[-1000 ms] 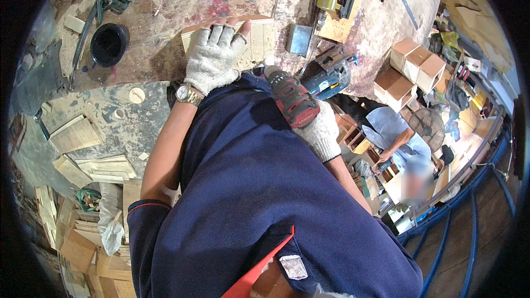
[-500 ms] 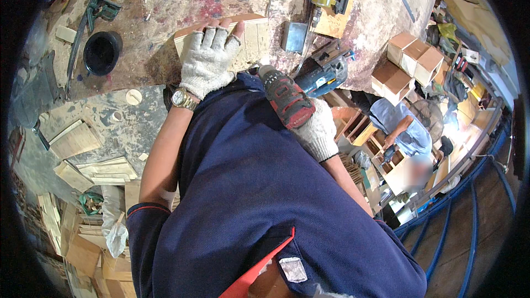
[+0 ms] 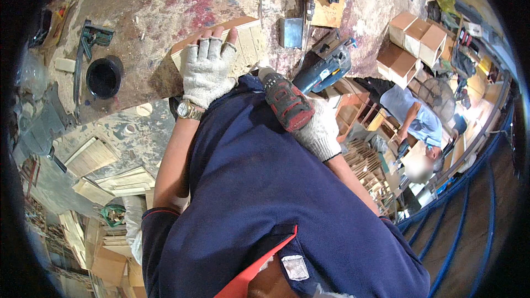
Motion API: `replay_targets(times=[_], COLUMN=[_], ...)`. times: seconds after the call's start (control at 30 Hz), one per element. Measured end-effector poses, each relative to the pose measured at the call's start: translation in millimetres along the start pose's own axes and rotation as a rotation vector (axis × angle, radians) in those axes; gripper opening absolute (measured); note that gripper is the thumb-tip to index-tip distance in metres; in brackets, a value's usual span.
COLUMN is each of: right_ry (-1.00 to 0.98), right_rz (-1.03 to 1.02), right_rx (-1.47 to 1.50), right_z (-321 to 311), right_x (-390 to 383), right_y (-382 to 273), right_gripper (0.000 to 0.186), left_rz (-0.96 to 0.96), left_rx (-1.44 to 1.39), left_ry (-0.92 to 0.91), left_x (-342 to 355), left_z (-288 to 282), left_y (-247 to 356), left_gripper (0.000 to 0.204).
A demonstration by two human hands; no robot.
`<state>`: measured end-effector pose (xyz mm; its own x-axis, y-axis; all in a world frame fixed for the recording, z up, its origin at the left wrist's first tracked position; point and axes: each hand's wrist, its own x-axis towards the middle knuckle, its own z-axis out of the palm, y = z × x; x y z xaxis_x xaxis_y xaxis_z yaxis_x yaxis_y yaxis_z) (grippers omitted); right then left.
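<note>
A head-worn fisheye camera looks down at the hands [image 3: 208, 74].

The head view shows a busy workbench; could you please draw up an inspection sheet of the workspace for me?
Surface: workbench worn, with red stains and pale patches.
Job's things: pale wooden piece on the workbench; red-and-black drill with its front end near it, contact unclear.
Clutter: blue power tool, black round bowl, metal block.
Hands: left hand, gloved, spread on the wooden piece; right hand, gloved, holding the drill.
Cables: none clearly made out.
Surroundings: person in a light-blue shirt at right; wooden boxes nearby.
</note>
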<state>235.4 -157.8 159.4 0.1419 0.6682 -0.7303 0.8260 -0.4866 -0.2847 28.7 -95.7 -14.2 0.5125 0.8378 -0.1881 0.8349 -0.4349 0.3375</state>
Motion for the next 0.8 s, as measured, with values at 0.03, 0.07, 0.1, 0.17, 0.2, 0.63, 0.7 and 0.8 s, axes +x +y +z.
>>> replay_targets(times=[0.03, 0.07, 0.1, 0.17, 0.2, 0.63, 0.7, 0.8], right_ry=[0.007, 0.000, -0.007, -0.043, -0.059, -0.090, -0.043, -0.028], right_rz=[-0.011, -0.006, 0.000, 0.033, 0.046, 0.072, 0.024, -0.009], right_rx=[0.004, -0.003, -0.010, -0.049, -0.067, -0.206, -0.177, -0.186], right_z=[2, 3, 3, 3, 2, -1, 1, -1], right_x=[0, 0, 0, 3, 5, 25, 32, 32], right_y=[0, 0, 0, 0, 0, -9, -5, 2], right_gripper=[0.048, 0.046, 0.045, 0.043, 0.042, 0.047, 0.049, 0.040], left_rz=[0.003, 0.002, 0.001, -0.004, 0.001, 0.022, 0.028, 0.018], left_rx=[0.006, 0.018, 0.022, 0.037, 0.046, 0.124, 0.114, 0.105], left_ry=[0.025, 0.013, 0.015, 0.023, 0.025, 0.094, 0.097, 0.104], left_x=[0, 1, 0, 1, 1, 3, 3, 2], left_z=[0, 0, 0, -1, -1, 9, 8, 4], left_y=[0, 0, 1, 1, 1, -2, -1, 2], left_gripper=[0.116, 0.116, 0.116, 0.117, 0.117, 0.108, 0.106, 0.105])
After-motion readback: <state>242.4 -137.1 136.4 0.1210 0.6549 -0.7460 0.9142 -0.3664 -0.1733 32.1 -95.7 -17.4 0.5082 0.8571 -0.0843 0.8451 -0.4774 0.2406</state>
